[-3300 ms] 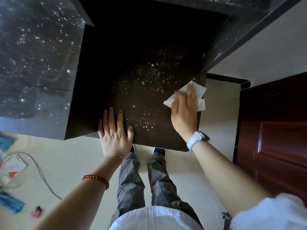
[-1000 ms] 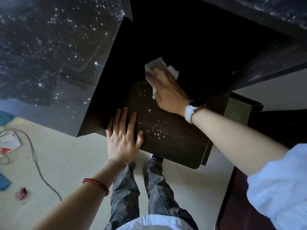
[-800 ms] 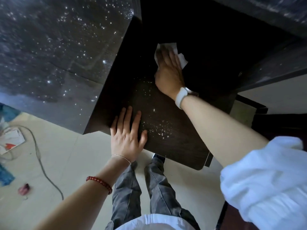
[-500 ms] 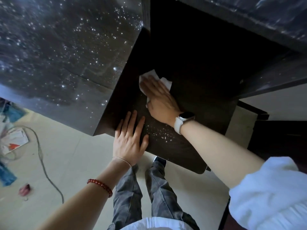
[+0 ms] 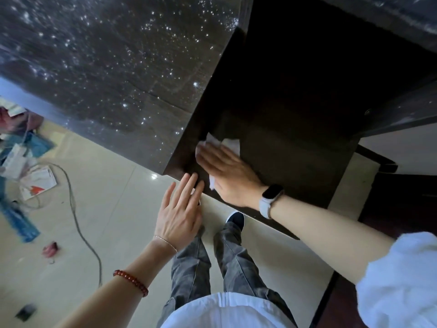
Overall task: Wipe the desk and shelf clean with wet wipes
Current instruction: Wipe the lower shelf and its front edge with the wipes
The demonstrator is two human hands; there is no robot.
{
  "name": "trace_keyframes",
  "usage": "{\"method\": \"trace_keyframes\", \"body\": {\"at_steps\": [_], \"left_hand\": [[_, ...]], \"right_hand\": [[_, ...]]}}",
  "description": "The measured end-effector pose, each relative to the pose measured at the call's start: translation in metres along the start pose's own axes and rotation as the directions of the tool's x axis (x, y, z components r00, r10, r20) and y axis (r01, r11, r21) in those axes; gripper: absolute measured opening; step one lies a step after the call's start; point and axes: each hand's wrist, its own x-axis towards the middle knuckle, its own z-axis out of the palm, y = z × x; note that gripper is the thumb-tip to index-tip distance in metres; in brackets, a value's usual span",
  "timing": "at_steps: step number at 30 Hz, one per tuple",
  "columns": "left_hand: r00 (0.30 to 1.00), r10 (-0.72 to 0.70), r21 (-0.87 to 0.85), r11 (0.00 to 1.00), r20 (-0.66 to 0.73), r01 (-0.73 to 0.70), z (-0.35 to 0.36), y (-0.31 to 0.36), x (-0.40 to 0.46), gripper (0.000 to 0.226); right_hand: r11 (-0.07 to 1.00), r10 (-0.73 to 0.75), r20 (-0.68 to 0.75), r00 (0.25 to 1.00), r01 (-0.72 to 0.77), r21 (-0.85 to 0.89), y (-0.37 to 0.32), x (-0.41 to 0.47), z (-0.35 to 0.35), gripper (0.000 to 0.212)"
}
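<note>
Down the left of the frame the pale floor (image 5: 113, 209) is littered: a grey cable (image 5: 78, 223), papers (image 5: 37, 183) and blue scraps (image 5: 19, 221). The person's legs in grey trousers (image 5: 196, 263) stand at lower centre, one dark shoe (image 5: 234, 218) showing just under the shelf's near edge.

The table (image 5: 113, 67) fills the upper left — dark, glossy, dotted with bright specks. Beside it, lower and toward the centre and right, sits the dark wood shelf (image 5: 295, 150), its surface dull and mostly in shadow.

The wipe (image 5: 230, 143) is white and crumpled, lying on the shelf close to its left side panel, where shelf meets table. The right hand (image 5: 227, 174) presses it down with fingers straight and flat; part of the wipe pokes out past the fingertips and a bit below the palm. A watch (image 5: 269, 200) is on that wrist.

The left hand (image 5: 179, 214) is spread open, holding nothing — its fingertips reach the shelf's near edge, just beside the right hand.

The shelf to the right of the wipe is bare.
</note>
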Motion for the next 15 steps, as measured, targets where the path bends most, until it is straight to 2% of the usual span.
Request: {"method": "trace_keyframes", "body": {"at_steps": [2,4,6,8,9,10,12,15], "left_hand": [[1.000,-0.018,0.005,1.000,-0.008,0.018,-0.002,-0.006,-0.007,0.049],[0.999,-0.032,0.027,0.999,-0.015,0.033,-0.005,-0.009,-0.008,0.048],[0.999,-0.036,0.050,0.998,-0.007,0.036,-0.007,-0.009,-0.006,0.048],[0.997,-0.071,0.052,0.996,0.014,0.070,-0.009,-0.009,-0.006,0.049],[0.993,-0.111,0.038,0.993,0.024,0.111,-0.010,-0.010,-0.006,0.050],[0.987,-0.160,0.019,0.987,0.032,0.159,-0.011,-0.013,-0.007,0.050],[0.970,-0.238,-0.013,0.971,0.041,0.239,-0.014,-0.019,-0.010,0.052],[0.975,-0.218,-0.014,0.976,0.047,0.219,-0.016,-0.021,-0.012,0.052]], "right_hand": [[0.994,-0.107,0.050,0.993,0.107,0.007,-0.004,-0.008,0.001,0.058],[0.994,-0.109,0.038,0.993,0.109,0.016,0.007,-0.001,-0.007,0.059],[0.994,0.104,-0.066,0.992,-0.101,0.047,0.020,0.013,-0.015,0.064],[0.938,0.344,-0.126,0.930,-0.334,0.095,0.015,0.025,-0.015,0.064],[0.915,0.399,-0.129,0.908,-0.386,0.115,0.003,0.028,-0.010,0.063],[0.913,0.403,-0.121,0.907,-0.389,0.126,-0.012,0.027,-0.003,0.062],[0.944,0.317,-0.095,0.944,-0.305,0.126,-0.039,0.014,0.008,0.057],[0.988,0.127,-0.073,0.989,-0.119,0.102,-0.043,-0.016,0.010,0.051]]}}
